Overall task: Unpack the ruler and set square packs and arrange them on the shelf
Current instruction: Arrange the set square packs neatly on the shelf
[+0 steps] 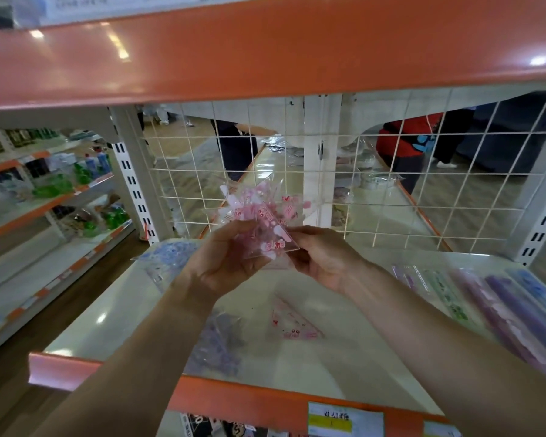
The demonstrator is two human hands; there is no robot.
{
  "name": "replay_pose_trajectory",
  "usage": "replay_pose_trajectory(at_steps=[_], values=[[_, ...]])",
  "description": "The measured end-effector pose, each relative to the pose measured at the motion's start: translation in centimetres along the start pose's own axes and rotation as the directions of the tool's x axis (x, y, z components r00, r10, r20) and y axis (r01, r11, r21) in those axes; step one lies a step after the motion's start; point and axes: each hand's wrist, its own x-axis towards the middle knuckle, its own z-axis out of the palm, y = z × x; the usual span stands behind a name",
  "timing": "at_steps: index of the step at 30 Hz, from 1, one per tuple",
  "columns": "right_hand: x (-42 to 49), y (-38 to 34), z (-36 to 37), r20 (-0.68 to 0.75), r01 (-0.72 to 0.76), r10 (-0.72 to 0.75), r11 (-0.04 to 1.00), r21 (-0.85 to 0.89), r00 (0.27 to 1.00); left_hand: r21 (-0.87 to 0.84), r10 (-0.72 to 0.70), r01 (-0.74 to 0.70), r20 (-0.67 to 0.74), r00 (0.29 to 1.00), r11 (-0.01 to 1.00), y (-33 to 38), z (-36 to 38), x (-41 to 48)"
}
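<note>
Past orange shelf edge [234, 395], left hand [224, 260] and right hand [323, 258] together pinch pink pack [265, 222] mid-frame, its length running up-left.

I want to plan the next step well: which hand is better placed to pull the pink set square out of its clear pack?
Probably the right hand: it already pinches the near corner of the pink set square, while the left hand grips the clear pack from below and steadies it.
</note>
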Motion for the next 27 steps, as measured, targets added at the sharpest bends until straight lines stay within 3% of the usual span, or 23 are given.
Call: replay_pose_trajectory(at_steps=[3,5,7,9,10,14,17,23,27], values=[[-0.3,-0.7,-1.1,0.031,0.109,-0.105,0.963,-0.245,0.994,0.051,-0.021,0.023,-0.047,0.999,0.998,0.8,-0.2,-0.5],[-0.1,-1.3,-2.4,-0.009,0.261,-0.303,0.836,-0.483,0.953,0.076,-0.032,0.039,-0.092,0.995,0.996,1.4,-0.9,-0.4],[0.0,-1.8,-3.4,0.080,0.387,-0.514,0.525,-0.758,0.854,0.093,-0.045,0.059,-0.140,0.989,0.994,1.9,-1.5,-0.4],[0.2,-2.0,-3.5,0.275,0.436,-0.567,0.169,-0.884,0.776,0.132,-0.070,0.092,-0.165,0.984,0.987,2.1,-1.6,-0.4],[0.3,-2.0,-3.3,0.338,0.439,-0.562,0.050,-0.897,0.755,0.153,-0.085,0.112,-0.170,0.982,0.982,2.2,-1.4,-0.3],[1.0,-1.9,-2.3,0.412,0.385,-0.550,-0.170,-0.907,0.727,0.178,-0.117,0.153,-0.201,0.973,0.972,2.3,-1.2,-0.2],[1.7,-1.8,-1.9,0.405,0.360,-0.523,-0.190,-0.913,0.750,0.179,-0.129,0.172,-0.227,0.965,0.969,2.5,-1.5,-0.2],[3.7,-1.3,-2.4,0.241,0.242,-0.444,-0.054,-0.969,0.863,0.148,-0.044,0.101,-0.346,0.937,0.984,3.4,-3.5,-0.5],[5.5,-0.3,-2.7,0.090,0.119,-0.335,0.066,-0.991,0.938,0.057,-0.020,0.040,-0.325,0.945,0.998,4.0,-5.7,-0.9]])
